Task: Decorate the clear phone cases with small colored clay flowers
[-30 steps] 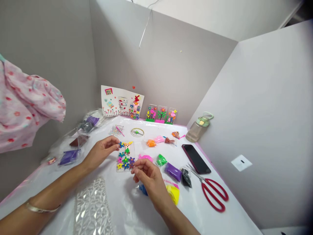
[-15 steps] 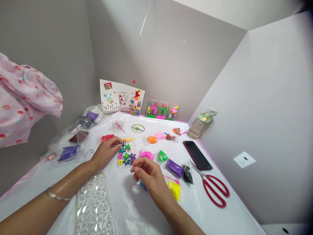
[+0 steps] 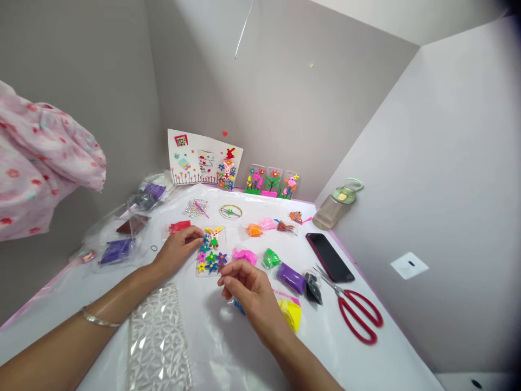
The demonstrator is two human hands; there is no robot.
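Observation:
A clear phone case [image 3: 211,255] decorated with clay flowers and a rabbit lies flat on the white table [image 3: 228,347]. My left hand [image 3: 177,250] rests at the case's left edge, its fingertips pinched on a small blue clay flower. My right hand [image 3: 244,288] hovers just below the case's lower right corner with fingers curled in a pinch; what it holds, if anything, is too small to name. Bags of coloured clay lie around: pink [image 3: 243,255], green [image 3: 269,258], purple [image 3: 290,278], yellow [image 3: 290,314], red [image 3: 179,226].
Red scissors [image 3: 358,315], a dark phone [image 3: 329,256] and a bottle [image 3: 336,209] lie at the right. A textured clear case [image 3: 157,342] sits near me. Finished decorated cases [image 3: 272,184] and a card [image 3: 203,165] lean on the back wall. Pink cloth [image 3: 36,163] hangs at left.
My left hand has lowered the blue flower onto the case's left edge. The red clay bag has come into sight behind it. My right hand has hardly moved.

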